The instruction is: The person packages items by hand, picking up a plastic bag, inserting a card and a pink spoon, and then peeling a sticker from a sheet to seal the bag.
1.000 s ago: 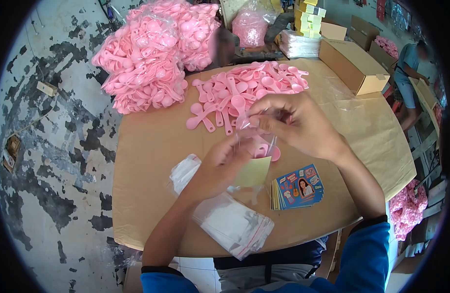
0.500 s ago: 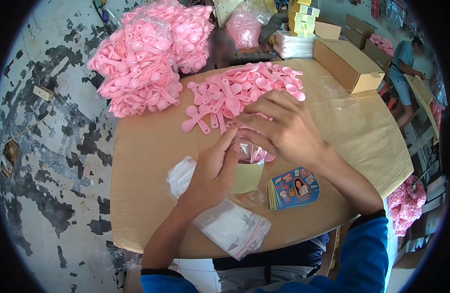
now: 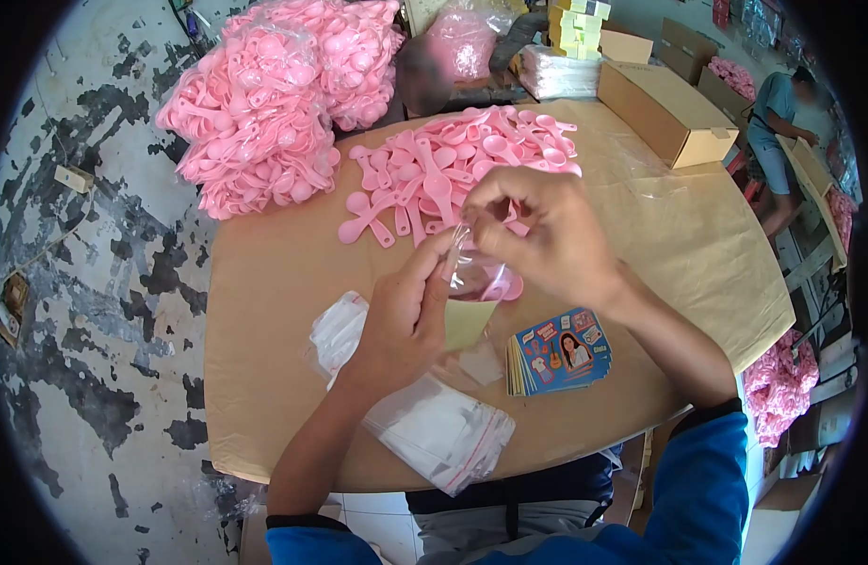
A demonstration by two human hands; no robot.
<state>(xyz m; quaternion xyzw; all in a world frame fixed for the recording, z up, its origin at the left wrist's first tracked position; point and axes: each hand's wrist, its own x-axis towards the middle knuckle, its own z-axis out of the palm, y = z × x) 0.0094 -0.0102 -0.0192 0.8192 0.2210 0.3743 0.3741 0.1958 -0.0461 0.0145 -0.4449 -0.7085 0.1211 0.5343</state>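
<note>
Up close in the head view, both hands meet over the middle of the table (image 3: 292,273) — the left hand (image 3: 405,315) pinches one side of a small clear bag (image 3: 476,278) with pink spoons inside, the right hand (image 3: 547,231) grips its top edge. Loose pink spoons (image 3: 453,165) lie toward the far edge, a card stack (image 3: 558,350) and flat empty bags (image 3: 434,424) near the front edge.

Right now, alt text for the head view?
Both hands hold a small clear bag with a pink spoon and a yellow card inside, the left hand gripping its side, the right hand pinching its top. Around them on the brown table: loose pink spoons, a card stack, empty bags.
</note>
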